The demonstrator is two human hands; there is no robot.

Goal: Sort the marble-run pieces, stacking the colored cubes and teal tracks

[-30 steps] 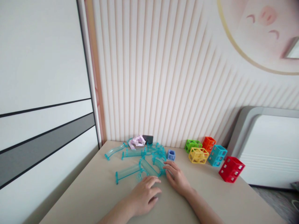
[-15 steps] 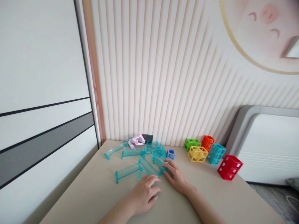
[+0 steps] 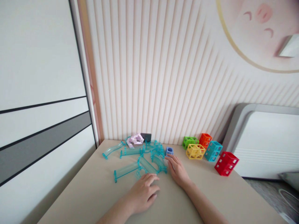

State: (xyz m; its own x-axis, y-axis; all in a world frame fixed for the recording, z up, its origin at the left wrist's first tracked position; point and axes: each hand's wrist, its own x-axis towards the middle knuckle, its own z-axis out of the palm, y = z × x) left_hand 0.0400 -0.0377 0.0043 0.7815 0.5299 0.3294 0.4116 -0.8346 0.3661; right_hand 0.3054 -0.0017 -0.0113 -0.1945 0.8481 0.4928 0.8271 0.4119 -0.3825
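Note:
My left hand (image 3: pixel 143 193) lies palm down on the beige table (image 3: pixel 93 193), fingers stretched out and together, just short of a pile of clear teal track pieces (image 3: pixel 140 158). My right hand (image 3: pixel 177 169) also lies flat with fingers extended, its fingertips beside a small blue cube (image 3: pixel 169 151) and at the right edge of the teal pile. Neither hand holds anything.
Lattice blocks stand at the back right: green (image 3: pixel 189 142), orange (image 3: pixel 205 140), yellow (image 3: pixel 195 151), cyan (image 3: pixel 212 151), red (image 3: pixel 226 163). A pale pink folded piece (image 3: pixel 134 140) and a dark block (image 3: pixel 146 137) sit by the ribbed wall. A white and grey headboard (image 3: pixel 263 140) stands at right.
My right hand has slid a little forward toward the blue cube. The view has shifted slightly. The left hand stays put.

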